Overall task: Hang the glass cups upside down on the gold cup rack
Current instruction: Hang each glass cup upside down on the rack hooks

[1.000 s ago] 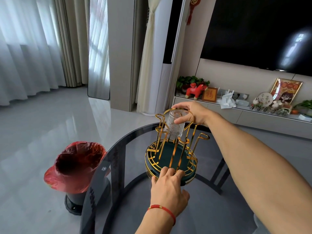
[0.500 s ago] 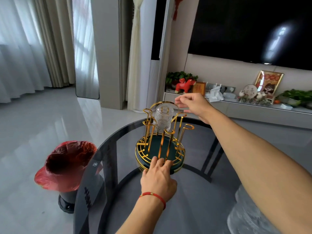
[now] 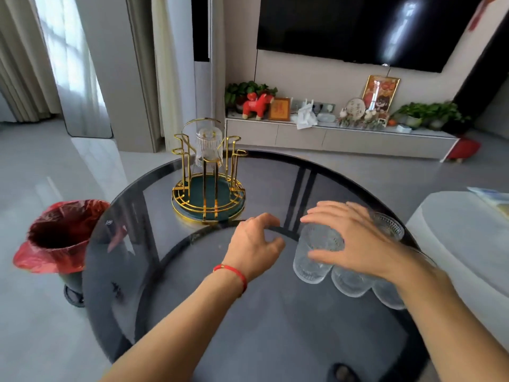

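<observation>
The gold cup rack (image 3: 208,198), with a green base, stands on the far left of the round dark glass table (image 3: 248,326). One ribbed glass cup (image 3: 208,146) hangs upside down on a far prong of it. Near the table's right edge several more glass cups stand together (image 3: 350,282). My right hand (image 3: 355,241) lies over the leftmost cup (image 3: 311,267), fingers across its far rim and thumb on its near wall. My left hand (image 3: 256,244), with a red string at the wrist, hovers loosely curled just left of that cup, holding nothing.
A bin lined with a red bag (image 3: 60,235) stands on the floor left of the table. A white rounded seat (image 3: 462,238) sits close on the right. A low TV cabinet (image 3: 338,136) with ornaments runs along the back wall.
My right hand let go of the hung cup, came back to the right and settled on a cup in the group. My left hand left the rack's base. The view swung right.
</observation>
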{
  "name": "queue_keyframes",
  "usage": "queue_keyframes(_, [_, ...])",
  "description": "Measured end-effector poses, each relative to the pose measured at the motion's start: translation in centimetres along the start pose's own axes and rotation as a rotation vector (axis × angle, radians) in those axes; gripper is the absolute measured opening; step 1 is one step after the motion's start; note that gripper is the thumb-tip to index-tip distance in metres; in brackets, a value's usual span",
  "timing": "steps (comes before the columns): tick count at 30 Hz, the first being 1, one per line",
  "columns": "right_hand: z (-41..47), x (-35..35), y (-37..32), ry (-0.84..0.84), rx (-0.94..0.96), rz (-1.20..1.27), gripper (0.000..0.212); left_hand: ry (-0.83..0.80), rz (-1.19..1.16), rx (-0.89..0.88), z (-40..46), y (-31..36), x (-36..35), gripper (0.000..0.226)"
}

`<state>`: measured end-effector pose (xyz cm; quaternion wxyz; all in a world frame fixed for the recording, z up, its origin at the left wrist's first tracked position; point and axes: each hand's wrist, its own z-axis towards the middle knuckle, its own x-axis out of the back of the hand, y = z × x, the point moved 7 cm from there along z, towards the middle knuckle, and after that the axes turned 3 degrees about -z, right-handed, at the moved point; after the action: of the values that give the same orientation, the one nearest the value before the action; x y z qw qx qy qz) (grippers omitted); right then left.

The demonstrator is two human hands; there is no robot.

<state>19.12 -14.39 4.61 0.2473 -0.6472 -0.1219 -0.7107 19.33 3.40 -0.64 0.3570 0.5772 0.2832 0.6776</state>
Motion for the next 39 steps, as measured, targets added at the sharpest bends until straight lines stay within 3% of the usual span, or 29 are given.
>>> queue_keyframes(3, [-0.6,-3.5,1.4,-0.202,0.016,-0.332,0.1,-0.083,-0.018,0.005,-0.7,0.7,-1.2,0.039])
queue_keyframes(5, [-0.2,-4.0,1.8,-0.2,0.069,-0.397,0.104,-0.134,-0.007,0.014,-1.0,0.2,-1.7,0.037])
queue_keyframes(9, [0.1,-3.0,1.5,-0.093,0.102,-0.304,0.101,-0.137,0.003,0.031,-1.5,-1.6,-1.5,0.029])
queue_keyframes(12, [-0.3,-1.6,0.4,0.125,0.132,-0.07,0.089,-0.143,-0.083,0.087,-1.4,-2.2,-1.0,0.026])
queue_keyframes(15, [-0.6,-0.7,-0.1,0.344,0.092,0.317,0.08,-0.267,-0.497,0.386,-1.8,-3.0,-2.0,0.048])
queue_keyframes(16, [-0.6,-0.8,-0.2,0.382,0.063,0.444,0.08,-0.334,-0.671,0.478,-2.1,-2.9,-2.5,0.056])
queue_keyframes(18, [-0.2,-1.8,-0.6,0.399,0.0,0.671,0.081,-0.454,-0.935,0.489,-2.1,-2.2,-2.5,0.063])
queue_keyframes(20, [0.3,-3.1,-1.4,0.36,-0.036,0.743,0.082,-0.399,-1.027,0.424,-1.6,-1.9,-1.3,0.056])
queue_keyframes(23, [1.0,-4.8,-2.8,0.271,-0.041,0.562,0.083,-0.086,-0.767,0.342,-0.4,-3.1,1.6,0.052])
queue_keyframes(26, [2.0,-6.0,-4.2,0.205,-0.058,0.404,0.092,0.055,-0.456,0.175,-0.1,-3.1,3.1,0.07])
queue_keyframes(30, [3.6,-5.7,-5.2,0.285,-0.073,0.44,0.086,0.128,-0.269,-0.012,0.3,-2.0,4.0,0.077])
queue_keyframes(33, [4.3,-5.4,-4.1,0.325,-0.164,0.545,0.074,0.184,-0.252,-0.024,1.3,-2.9,5.6,0.051])
queue_keyframes(35, [4.9,-5.0,-3.3,0.35,-0.214,0.625,0.076,0.238,-0.005,-0.011,2.1,-5.0,6.9,0.042])
queue_keyframes(37, [5.8,-4.1,-2.9,0.37,-0.228,0.717,0.079,0.177,0.318,0.028,2.8,-7.6,6.9,0.045])
queue_keyframes(39, [7.4,-2.8,-2.8,0.388,-0.231,0.847,0.082,0.104,0.457,0.045,3.2,-9.4,6.6,0.054])
